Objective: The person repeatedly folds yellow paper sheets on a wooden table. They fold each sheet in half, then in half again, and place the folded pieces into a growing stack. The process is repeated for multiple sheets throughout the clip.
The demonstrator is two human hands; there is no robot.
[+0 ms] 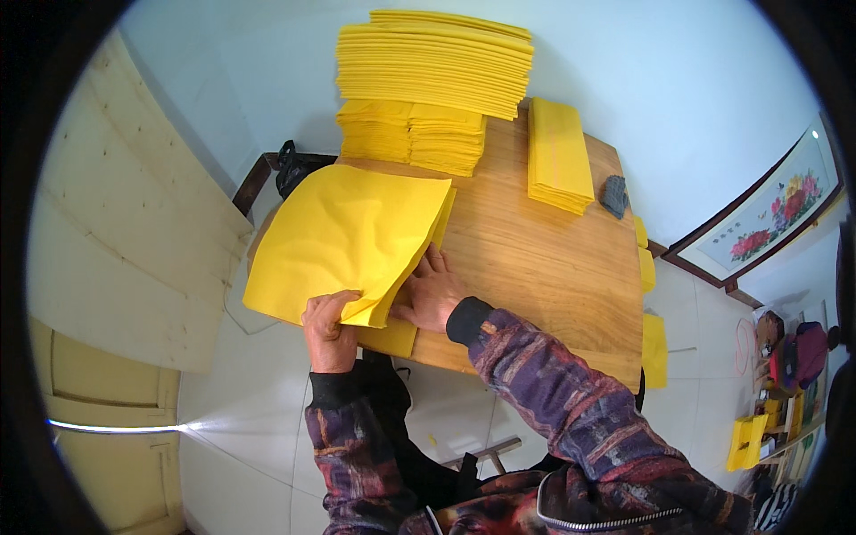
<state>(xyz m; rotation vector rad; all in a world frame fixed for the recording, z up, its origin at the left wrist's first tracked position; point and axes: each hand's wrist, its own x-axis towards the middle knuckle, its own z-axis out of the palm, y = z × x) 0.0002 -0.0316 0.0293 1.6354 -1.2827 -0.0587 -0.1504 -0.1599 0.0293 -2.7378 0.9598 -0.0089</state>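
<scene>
You seem to be parting a folded yellow sheet on the left of the wooden table.
Your left hand clamps its near corner; your right hand is at its raised edge (I can't tell whether it grips). Next probably calls for steadying that edge. Around you: pale-blue wall, tiled floor.

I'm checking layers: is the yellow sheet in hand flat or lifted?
Partly lifted: the left hand grips the sheet by its near corner, and its right edge stands off the layer below.
</scene>
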